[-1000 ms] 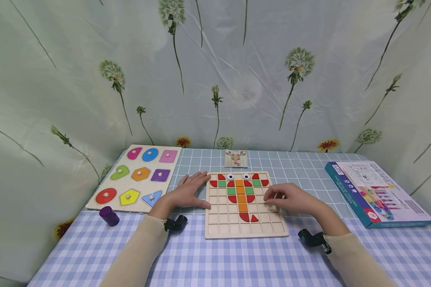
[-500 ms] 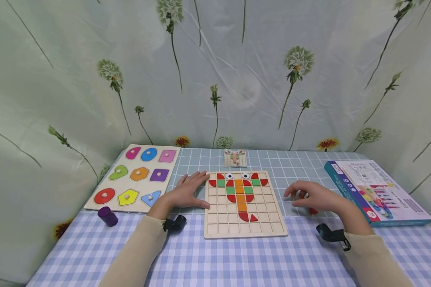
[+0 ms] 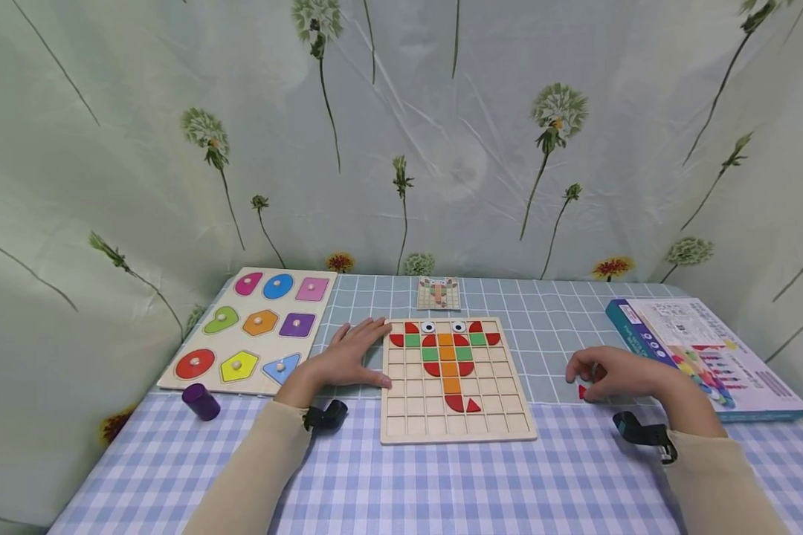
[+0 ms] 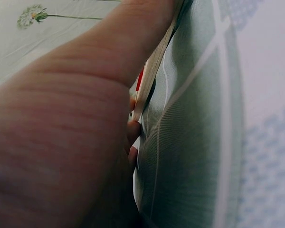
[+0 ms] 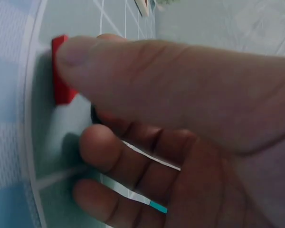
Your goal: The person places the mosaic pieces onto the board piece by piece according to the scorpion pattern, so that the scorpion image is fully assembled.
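A wooden grid board point(image 3: 401, 427) lies mid-table, with red, orange and green pieces and two eye pieces set in its upper and middle cells. My left hand point(image 3: 351, 358) rests along its left edge, fingers spread; in the left wrist view the hand point(image 4: 71, 109) hides most of the board. Off the board's right side, a small red piece point(image 3: 582, 391) lies on the grey-green mat. My right hand point(image 3: 618, 373) is over it, thumb and index finger on either side. In the right wrist view, the thumb partly covers the red piece point(image 5: 61, 71); the index fingertip is mostly hidden.
Behind the board sits a small pattern card point(image 3: 439, 294). To the left lie a knobbed shape puzzle point(image 3: 241, 342) and a dark purple cylinder point(image 3: 201, 402). A flat printed box point(image 3: 716, 364) is at the right, close to my right hand. A checked cloth point(image 3: 348, 483) covers the front.
My right hand has moved from the board's right part out to the right, down to the red piece on the mat. The left hand stays at the board's edge.
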